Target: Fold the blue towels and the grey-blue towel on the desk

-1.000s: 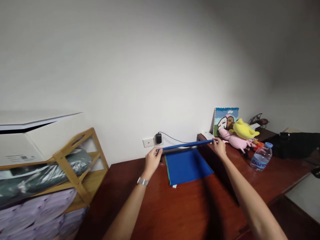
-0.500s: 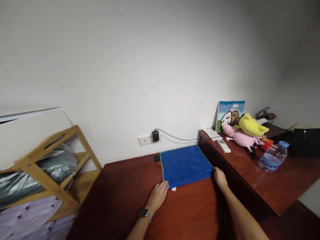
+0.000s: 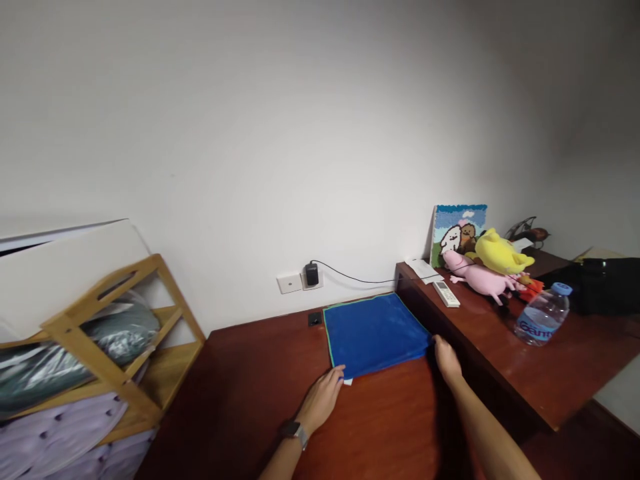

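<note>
A blue cloth point(image 3: 377, 333) with a green edge lies folded on the reddish-brown desk point(image 3: 270, 373), its back edge close to the wall. My left hand point(image 3: 323, 397), with a watch on the wrist, is closed on the near left corner. Just beside those fingertips, a small white tag point(image 3: 348, 382) pokes out from under the cloth. At the near right corner, my right hand point(image 3: 447, 359) pinches the cloth between thumb and fingers. The layers show along the front fold between both hands.
To the right, a raised desk section point(image 3: 520, 373) bears a water bottle point(image 3: 543, 317), a remote control point(image 3: 446, 294), plush toys point(image 3: 480, 277) and a dog picture point(image 3: 457, 233). A black adapter point(image 3: 311, 273) with a cable is plugged into the wall. A wooden rack point(image 3: 115, 333) stands left.
Both hands have shifted slightly to the right, still at the cloth's near corners, and the cloth has slid a little right with them. The view has moved slightly.
</note>
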Demonstrator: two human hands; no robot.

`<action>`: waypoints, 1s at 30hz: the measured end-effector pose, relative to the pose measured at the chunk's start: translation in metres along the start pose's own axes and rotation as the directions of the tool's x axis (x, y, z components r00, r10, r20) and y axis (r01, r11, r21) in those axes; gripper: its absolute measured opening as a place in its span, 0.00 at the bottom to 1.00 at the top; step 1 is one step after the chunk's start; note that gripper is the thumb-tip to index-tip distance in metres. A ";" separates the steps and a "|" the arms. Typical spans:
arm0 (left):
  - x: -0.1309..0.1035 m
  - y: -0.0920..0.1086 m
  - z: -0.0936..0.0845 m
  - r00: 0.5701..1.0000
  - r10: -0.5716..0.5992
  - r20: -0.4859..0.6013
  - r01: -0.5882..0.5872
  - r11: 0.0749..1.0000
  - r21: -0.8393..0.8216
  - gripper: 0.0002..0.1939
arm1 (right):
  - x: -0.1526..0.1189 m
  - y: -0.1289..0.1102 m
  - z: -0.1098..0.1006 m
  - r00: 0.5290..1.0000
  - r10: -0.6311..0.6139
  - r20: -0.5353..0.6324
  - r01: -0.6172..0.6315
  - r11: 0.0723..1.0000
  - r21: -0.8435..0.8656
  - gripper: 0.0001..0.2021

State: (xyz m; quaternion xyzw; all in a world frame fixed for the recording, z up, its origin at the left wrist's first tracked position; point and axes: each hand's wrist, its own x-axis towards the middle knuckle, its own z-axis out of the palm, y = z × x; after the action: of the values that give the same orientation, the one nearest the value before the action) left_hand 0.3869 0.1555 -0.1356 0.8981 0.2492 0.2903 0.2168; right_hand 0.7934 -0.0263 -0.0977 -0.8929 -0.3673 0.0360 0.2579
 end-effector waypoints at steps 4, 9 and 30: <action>-0.007 -0.003 0.000 1.000 -0.011 0.017 0.009 0.995 0.099 0.18 | -0.009 -0.003 0.008 1.000 -0.027 0.016 0.029 0.993 -0.114 0.16; -0.012 -0.006 0.007 0.999 -0.028 -0.039 0.036 0.975 0.219 0.17 | -0.016 -0.017 0.018 0.969 -0.245 0.035 0.247 0.951 -0.188 0.23; -0.030 0.029 0.000 0.989 -0.122 0.081 0.086 0.932 0.351 0.19 | -0.071 -0.008 0.020 0.907 -0.391 0.156 0.419 0.873 -0.249 0.23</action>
State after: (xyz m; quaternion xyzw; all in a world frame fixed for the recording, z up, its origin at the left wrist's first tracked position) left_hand 0.3756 0.1161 -0.1328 0.9214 0.3322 0.1841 0.0826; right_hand 0.7315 -0.0614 -0.1200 -0.8203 -0.5599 -0.0257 0.1136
